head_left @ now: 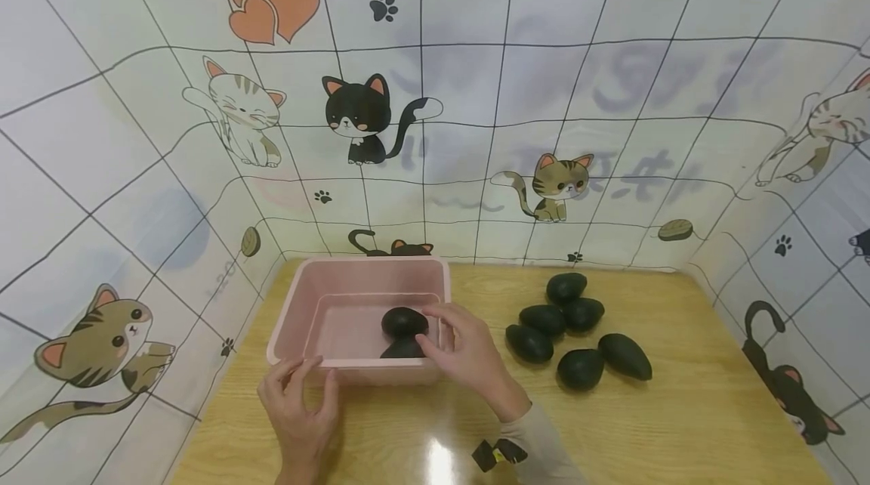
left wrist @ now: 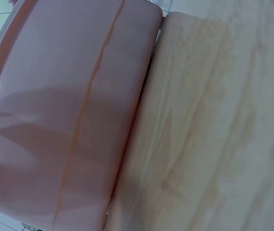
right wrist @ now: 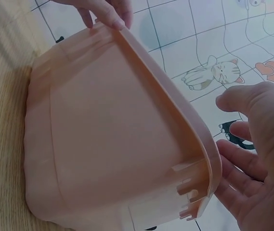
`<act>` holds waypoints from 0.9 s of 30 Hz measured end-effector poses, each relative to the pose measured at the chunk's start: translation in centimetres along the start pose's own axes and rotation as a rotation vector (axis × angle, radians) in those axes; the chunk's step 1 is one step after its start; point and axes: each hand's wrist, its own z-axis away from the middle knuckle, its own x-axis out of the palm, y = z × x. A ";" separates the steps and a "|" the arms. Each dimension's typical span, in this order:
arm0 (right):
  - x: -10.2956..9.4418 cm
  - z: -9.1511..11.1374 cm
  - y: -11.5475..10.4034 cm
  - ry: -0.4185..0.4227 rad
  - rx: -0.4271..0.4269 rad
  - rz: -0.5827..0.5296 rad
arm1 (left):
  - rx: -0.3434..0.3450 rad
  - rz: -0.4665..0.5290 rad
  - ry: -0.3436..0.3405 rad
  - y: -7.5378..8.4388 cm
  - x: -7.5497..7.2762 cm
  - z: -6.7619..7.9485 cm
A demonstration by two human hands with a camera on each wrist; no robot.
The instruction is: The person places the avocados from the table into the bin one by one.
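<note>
A pink plastic basin [head_left: 367, 372] stands on the table. Two dark green avocados lie at its right end: the upper avocado [head_left: 402, 322] in full sight, the lower avocado [head_left: 402, 350] partly hidden by the front wall. My left hand [head_left: 299, 402] holds the front rim near the left corner, fingertips over the edge and thumb against the outside. Over the right end of the basin is my right hand [head_left: 465, 353], its thumb and forefinger spread at the upper avocado's right side. In the right wrist view, a gap shows between the right thumb [right wrist: 238, 98] and the fingers [right wrist: 240, 163].
Several more avocados [head_left: 580, 370] lie in a loose group on the wooden table [head_left: 707, 409], right of the basin. A cat-print tiled backdrop [head_left: 462, 92] rises behind the table and along both sides. The basin's back wall stands close to it.
</note>
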 end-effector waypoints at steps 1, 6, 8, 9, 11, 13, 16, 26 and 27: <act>0.0 0.1 0.1 0.012 -0.011 0.002 | -0.001 0.001 0.001 0.0 0.0 0.0; 0.1 0.4 0.9 0.098 -0.065 -0.032 | 0.002 0.007 0.010 0.2 0.1 -0.2; 0.1 0.6 1.3 0.129 -0.078 -0.042 | 0.005 0.008 0.013 0.3 0.1 -0.3; 0.1 0.8 1.5 0.140 -0.079 -0.045 | 0.007 0.008 0.015 0.3 0.1 -0.3; 0.0 1.0 1.8 0.152 -0.077 -0.048 | 0.007 0.012 0.020 0.4 0.1 -0.4; -0.1 1.1 2.0 0.154 -0.077 -0.048 | 0.003 0.012 0.021 0.4 0.1 -0.4; -0.1 1.2 2.2 0.140 -0.063 -0.050 | -0.006 0.013 0.019 0.4 0.0 -0.3; -0.2 1.8 2.8 0.144 -0.012 -0.018 | -0.014 0.008 0.003 0.0 0.0 0.1; -0.3 1.9 2.8 0.142 0.002 -0.020 | -0.013 0.007 0.000 0.0 -0.1 0.1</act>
